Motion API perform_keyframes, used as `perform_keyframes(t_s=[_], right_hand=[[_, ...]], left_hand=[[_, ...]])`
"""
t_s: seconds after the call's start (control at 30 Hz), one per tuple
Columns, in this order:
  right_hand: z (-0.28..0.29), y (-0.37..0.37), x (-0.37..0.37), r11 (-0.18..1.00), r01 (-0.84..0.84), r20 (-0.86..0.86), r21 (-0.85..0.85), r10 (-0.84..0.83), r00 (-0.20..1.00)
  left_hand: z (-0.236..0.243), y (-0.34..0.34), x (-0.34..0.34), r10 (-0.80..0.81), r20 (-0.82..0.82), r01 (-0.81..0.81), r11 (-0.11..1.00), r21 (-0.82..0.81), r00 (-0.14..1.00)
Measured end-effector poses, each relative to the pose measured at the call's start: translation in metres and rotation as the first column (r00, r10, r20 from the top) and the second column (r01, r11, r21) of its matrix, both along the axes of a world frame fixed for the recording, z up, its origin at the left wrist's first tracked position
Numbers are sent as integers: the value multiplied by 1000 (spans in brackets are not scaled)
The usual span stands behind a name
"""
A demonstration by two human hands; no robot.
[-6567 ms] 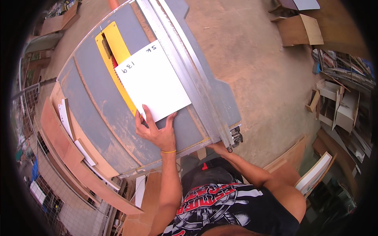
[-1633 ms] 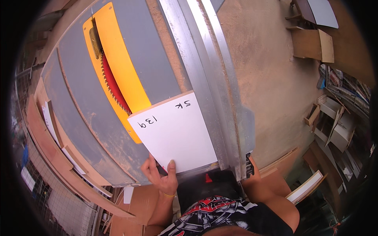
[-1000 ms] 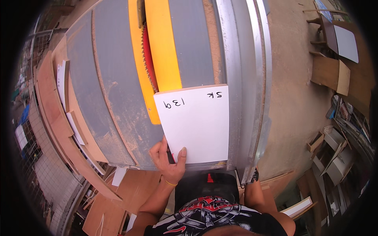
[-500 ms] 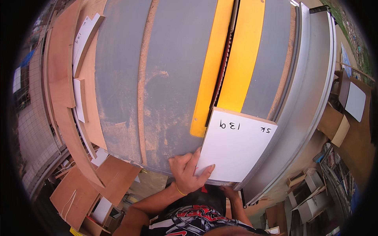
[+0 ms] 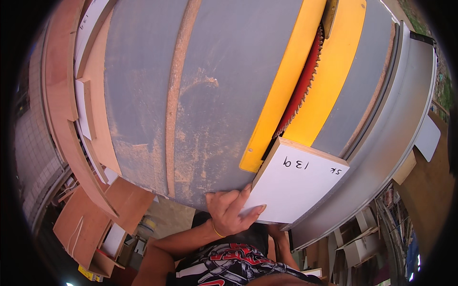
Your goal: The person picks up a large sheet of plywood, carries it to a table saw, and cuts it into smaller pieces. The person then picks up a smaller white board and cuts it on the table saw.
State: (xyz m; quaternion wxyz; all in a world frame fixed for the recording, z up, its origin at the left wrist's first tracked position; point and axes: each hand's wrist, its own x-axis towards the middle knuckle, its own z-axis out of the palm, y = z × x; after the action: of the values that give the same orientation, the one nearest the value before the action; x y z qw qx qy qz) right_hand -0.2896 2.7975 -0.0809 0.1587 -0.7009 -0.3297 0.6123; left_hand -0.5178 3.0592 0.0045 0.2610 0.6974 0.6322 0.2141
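A white-faced plywood board [image 5: 296, 183] with handwritten marks lies flat on the grey saw table [image 5: 224, 90], against the metal fence at its right. My left hand [image 5: 232, 209] grips the board's near left part, thumb on top and fingers along the left edge. Just beyond the board's far left corner, a red toothed circular saw blade [image 5: 305, 88] rises through the slot of a yellow insert [image 5: 329, 86]. My right hand [image 5: 276, 231] is at the board's near edge, its fingers hidden under or behind it.
The silver fence [image 5: 381, 157] runs along the right side. White-faced strips [image 5: 85, 109] and long brown panels [image 5: 59, 90] lie at the left. Sawdust marks the table around its groove [image 5: 174, 105]. Wooden offcuts [image 5: 360, 245] are piled below right.
The view has shifted, so the table, blade and board appear further right and more of the blade's red side shows. My left hand keeps its grip on the board.
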Motion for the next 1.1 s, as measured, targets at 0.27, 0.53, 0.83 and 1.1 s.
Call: perform_keyframes(t_s=[0.27,0.53,0.83,1.1], right_hand=[[-11,-14,3,994,-102,77,32,99,992],[-29,-35,16,985,-172,-13,13,172,985],[-34,-41,18,984,-168,-55,-54,165,985],[-37,-44,23,980,-178,-83,-86,171,982]], left_hand=[[0,1,0,-3,12,3,1000,14,1000],[-4,-4,-1,-46,-13,46,999,26,999],[-1,-2,0,-16,3,16,1000,14,1000],[-3,-3,-1,-39,-6,39,999,30,999]])
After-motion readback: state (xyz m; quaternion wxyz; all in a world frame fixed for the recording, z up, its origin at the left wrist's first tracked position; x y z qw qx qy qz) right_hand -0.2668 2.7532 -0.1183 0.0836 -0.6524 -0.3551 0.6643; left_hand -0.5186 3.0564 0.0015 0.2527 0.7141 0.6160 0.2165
